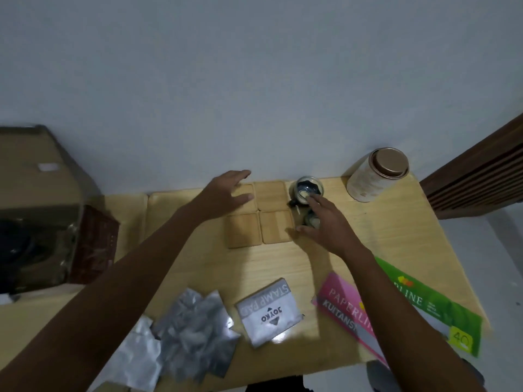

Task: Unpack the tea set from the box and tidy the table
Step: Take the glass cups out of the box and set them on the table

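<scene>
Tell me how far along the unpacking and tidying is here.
Done: four wooden coasters lie in a square. In hand: the right hand reaches at small cups beside them; the left hand rests open on a coaster. Left: the box looks not yet emptied; foil packets, stamp pad and booklets remain loose.

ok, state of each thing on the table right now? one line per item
left hand: open, flat over the far-left coaster
right hand: open, fingers spread at the small cups
wooden coasters: four, laid flat in a square
small cup: upright, mouth open
round tin: lid on, leaning
cardboard box: open on its side
stamp pad box: closed, flat
foil packets: piled loosely
</scene>
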